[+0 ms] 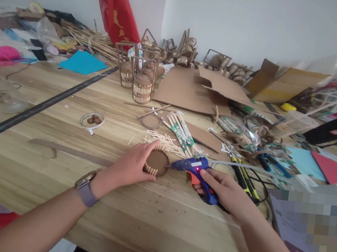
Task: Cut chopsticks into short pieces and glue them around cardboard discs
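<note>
My left hand [134, 161], a watch on its wrist, is closed round the left side of a round cardboard base [159, 159]. Short wooden sticks [151, 170] stand along part of that base's rim. In my right hand [220, 187] is a blue glue gun [194, 165] with an orange trigger, its red light lit. The gun's nozzle touches or nearly touches the right edge of the base; I cannot tell which. Just behind the base lies a loose pile of cut sticks [163, 141]. A long cardboard strip [72, 151] runs under or behind my left hand.
Wrapped chopsticks [182, 131] and a cardboard ring [151, 121] lie beyond the sticks. A white ring [93, 121] surrounds several brown balls. Small stick-covered buckets [143, 87] stand farther back beside cardboard sheets [187, 88]. Yellow-black cutters [243, 178] and cables lie at right.
</note>
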### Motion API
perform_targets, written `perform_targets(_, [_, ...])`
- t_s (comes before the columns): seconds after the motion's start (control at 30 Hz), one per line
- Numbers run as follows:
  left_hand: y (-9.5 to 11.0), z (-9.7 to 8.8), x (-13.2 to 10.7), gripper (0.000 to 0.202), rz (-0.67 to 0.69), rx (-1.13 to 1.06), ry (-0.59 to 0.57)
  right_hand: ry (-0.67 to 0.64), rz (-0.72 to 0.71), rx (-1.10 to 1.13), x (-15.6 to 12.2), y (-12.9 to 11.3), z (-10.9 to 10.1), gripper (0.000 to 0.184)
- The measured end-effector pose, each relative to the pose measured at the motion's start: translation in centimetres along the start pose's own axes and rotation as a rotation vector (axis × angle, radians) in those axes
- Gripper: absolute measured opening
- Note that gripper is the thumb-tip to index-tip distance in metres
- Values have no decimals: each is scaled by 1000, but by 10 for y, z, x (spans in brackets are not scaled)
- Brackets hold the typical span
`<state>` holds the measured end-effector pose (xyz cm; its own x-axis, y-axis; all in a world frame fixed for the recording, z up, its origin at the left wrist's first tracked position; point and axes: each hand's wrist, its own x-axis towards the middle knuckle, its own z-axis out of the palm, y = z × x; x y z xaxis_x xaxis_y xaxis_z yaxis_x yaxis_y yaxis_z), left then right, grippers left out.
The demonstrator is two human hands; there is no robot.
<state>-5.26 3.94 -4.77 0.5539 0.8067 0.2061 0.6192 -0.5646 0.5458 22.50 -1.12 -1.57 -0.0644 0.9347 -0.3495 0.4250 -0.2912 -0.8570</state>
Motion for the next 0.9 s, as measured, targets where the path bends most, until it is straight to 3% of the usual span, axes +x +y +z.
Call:
perform_targets(0.13, [1,-1,1,109,-5,4,-6,345,-221,-651,1,-10,-8,32])
perform_targets(0.2, [2,-1,1,108,-2,10,-8,403,-348,-821,6,-20,-5,22])
perform_targets(0.33, [2,-1,2,109,8,18,-13,217,-512,-965,30,-47,13,18])
perform_targets(0.5, [-1,1,1,110,26,24,-7,67,-545,-1047,74,-67,34,14])
perform_targets(0.67, [-4,3,-1,109,45,9,15,28,-529,-1046,94,-68,45,10])
perform_targets(0.9, [-2,1,1,112,36,20,-6,110,-502,-925,81,-73,36,12])
